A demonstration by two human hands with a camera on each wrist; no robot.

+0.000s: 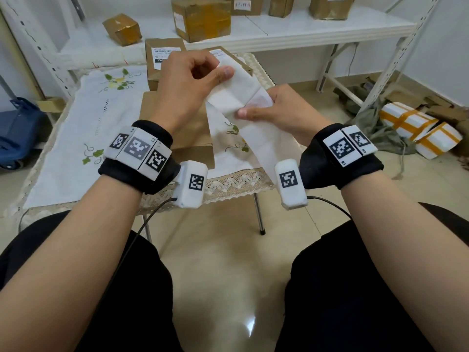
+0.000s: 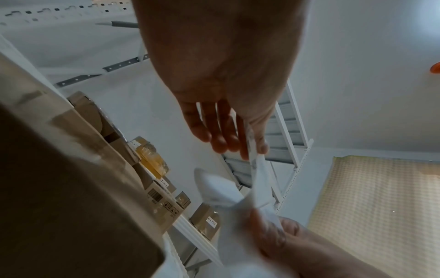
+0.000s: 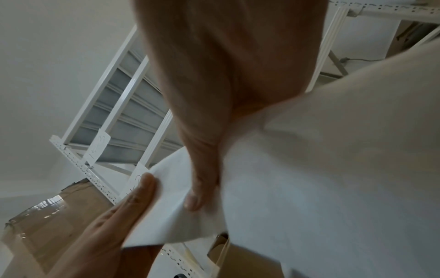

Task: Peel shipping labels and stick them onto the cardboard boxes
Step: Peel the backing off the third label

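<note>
Both hands hold a long white label strip [image 1: 256,128] in the air above the table. My left hand [image 1: 193,82] pinches the strip's upper end between thumb and fingers; the pinch also shows in the left wrist view, at the strip [image 2: 252,150]. My right hand [image 1: 276,110] grips the strip lower down, thumb pressed on its face [image 3: 197,197]. The strip's loose tail hangs toward the table's front edge. A plain cardboard box [image 1: 175,130] lies on the table under my left hand. Two labelled boxes [image 1: 162,54] stand behind it.
A white embroidered cloth [image 1: 96,128] covers the small table. A white shelf [image 1: 279,31] behind carries several brown boxes. White foam parcels with orange tape [image 1: 418,128] lie on the floor at right. A blue cart [image 1: 17,130] stands at left.
</note>
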